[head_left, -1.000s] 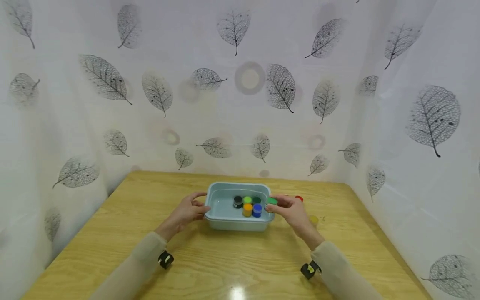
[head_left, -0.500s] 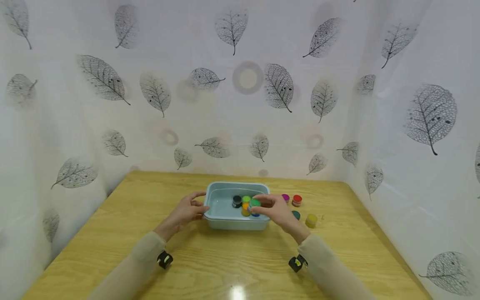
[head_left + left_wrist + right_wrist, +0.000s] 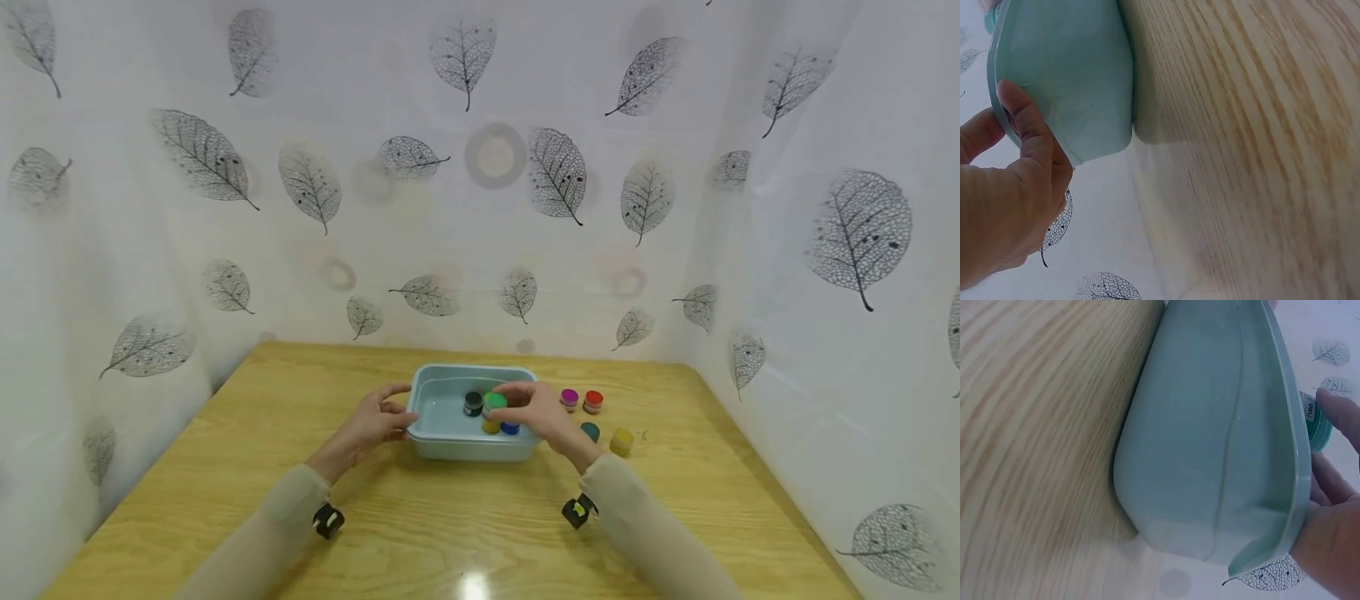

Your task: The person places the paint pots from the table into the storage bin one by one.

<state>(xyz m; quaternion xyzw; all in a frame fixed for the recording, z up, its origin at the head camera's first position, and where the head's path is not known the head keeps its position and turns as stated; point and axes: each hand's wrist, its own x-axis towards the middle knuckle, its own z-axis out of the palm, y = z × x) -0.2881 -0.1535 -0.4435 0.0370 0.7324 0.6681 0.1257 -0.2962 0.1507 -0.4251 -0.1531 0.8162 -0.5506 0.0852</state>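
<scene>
A pale teal plastic bin (image 3: 450, 372) stands mid-table. My left hand (image 3: 396, 408) holds its left rim; in the left wrist view the thumb (image 3: 1027, 122) lies along the rim of the bin (image 3: 1072, 69). My right hand (image 3: 507, 401) pinches a green-lidded jar (image 3: 493, 401) over the inside of the bin. Under it stand a black jar (image 3: 473, 403), an orange one (image 3: 491, 427) and a blue one (image 3: 510, 429). The right wrist view shows the bin wall (image 3: 1210, 437) with the green jar (image 3: 1317, 422) above the rim.
Right of the bin on the wooden table (image 3: 300, 467) stand a magenta jar (image 3: 570, 398), a red jar (image 3: 593, 401), a teal jar (image 3: 590, 431) and a yellow jar (image 3: 621, 441). Leaf-patterned white curtains (image 3: 495, 167) close off the back and both sides.
My right hand has carried the green jar leftward from the bin's right rim to above the jars inside. The left hand has stayed on the left rim.
</scene>
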